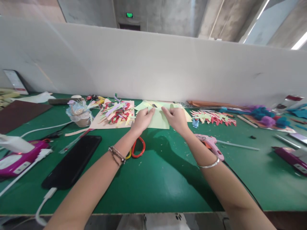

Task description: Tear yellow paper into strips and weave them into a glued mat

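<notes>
Between both hands is a sheet of pale green paper [158, 119], held up near the back of the table. My left hand [143, 119] pinches its left side, thumb on top. On the right side my right hand [176, 118] grips it the same way, fingers mostly hidden behind the sheet. More pale green and yellow paper lies behind it. Below my left wrist, scissors [138, 148] with red and yellow handles lie partly covered by the arm. A pink glue gun [211, 143] rests by my right forearm.
Cut paper strips [117, 111] lie heaped on a pale sheet at left, beside a small wrapped pot [81, 115]. Red and green zigzag paper pieces [213, 117] lie at right. A charging phone [73, 161] and a power strip [21, 158] occupy the left front. A white partition [153, 64] stands behind.
</notes>
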Demonstrator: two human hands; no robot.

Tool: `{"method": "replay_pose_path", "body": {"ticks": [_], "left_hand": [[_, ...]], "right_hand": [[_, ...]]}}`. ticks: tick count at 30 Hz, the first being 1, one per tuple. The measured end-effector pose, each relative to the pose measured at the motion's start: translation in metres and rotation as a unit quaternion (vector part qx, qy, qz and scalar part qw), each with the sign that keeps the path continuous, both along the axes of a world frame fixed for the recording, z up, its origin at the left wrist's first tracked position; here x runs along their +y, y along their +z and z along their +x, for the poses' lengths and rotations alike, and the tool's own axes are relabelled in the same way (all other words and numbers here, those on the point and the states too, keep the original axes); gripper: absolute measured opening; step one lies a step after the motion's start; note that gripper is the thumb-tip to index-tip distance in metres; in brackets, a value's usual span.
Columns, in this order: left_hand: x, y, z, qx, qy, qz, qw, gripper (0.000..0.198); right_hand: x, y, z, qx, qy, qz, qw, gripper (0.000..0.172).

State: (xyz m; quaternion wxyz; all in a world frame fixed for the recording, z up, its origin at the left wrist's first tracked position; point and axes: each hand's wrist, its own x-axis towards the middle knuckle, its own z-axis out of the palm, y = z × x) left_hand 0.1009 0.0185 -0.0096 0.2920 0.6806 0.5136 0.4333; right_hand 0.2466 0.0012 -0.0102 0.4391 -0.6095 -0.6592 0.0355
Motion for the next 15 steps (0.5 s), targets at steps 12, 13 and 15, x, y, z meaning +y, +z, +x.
{"method": "replay_pose_path", "body": {"ticks": [12,13,15], "left_hand": [[0.0001,-0.0006,0.0018,-0.004,0.014,0.077,0.997,0.044],[-0.0002,0.0003,0.0017,-0.007,0.016,0.075,0.997,0.044],[-0.0009,0.0019,0.0015,-0.011,0.016,0.071,0.997,0.044]], "right_hand": [[0.0000,0.0044,-0.0012,0.087,0.022,-0.025,0.996,0.051],[-0.0002,0.0050,-0.0012,0.090,0.023,-0.024,0.995,0.051],[-0.0010,0.0064,-0.0019,0.101,0.027,-0.026,0.994,0.050]]}}
